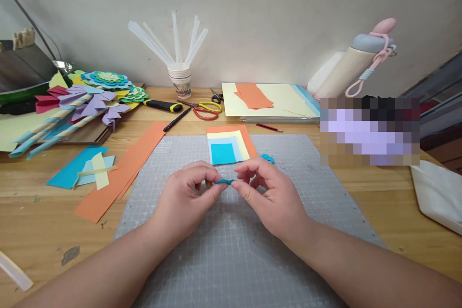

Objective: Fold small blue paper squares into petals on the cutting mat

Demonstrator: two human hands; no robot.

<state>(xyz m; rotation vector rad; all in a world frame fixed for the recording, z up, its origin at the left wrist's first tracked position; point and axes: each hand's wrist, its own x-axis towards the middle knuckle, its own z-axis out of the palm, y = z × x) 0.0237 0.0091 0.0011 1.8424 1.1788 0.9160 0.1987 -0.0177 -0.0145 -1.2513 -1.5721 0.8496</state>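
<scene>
Nearest the camera, both forearms reach in over a grey gridded cutting mat [231, 250] that lies on the wooden surface [361, 192]. A translucent stick [14, 272] lies at the near left edge.

Left hand [187, 197]: fingers curled, thumb and fingertips pinching one end of a small blue paper piece [224, 181]. Right hand [269, 192]: likewise pinching the other end. The piece is held between the two hands just above the middle of the mat. It appears bent or curled; its exact form is too small to tell.

Assessment: the work in hand is shaping this piece by fingertip. Further handling calls for a light, even pinch from both sides, as thin paper creases readily.

Just beyond the hands, a stack of nested paper squares [227, 149] rests on the mat's far edge: orange, yellow, pale blue, then bright blue on top. A blue scrap [267, 157] lies just beside it.

To the left, a long orange strip [122, 173] lies partly on the mat, with blue and yellow offcuts [84, 168] near it.

Farther back: a black pen [176, 119], scissors [205, 108], a utility knife [162, 105], paper flowers [97, 94] and stacked coloured sheets [270, 101]. Against the wall, a paper cup [179, 82] holds clear sticks and a bottle [355, 70] lies tilted.
</scene>
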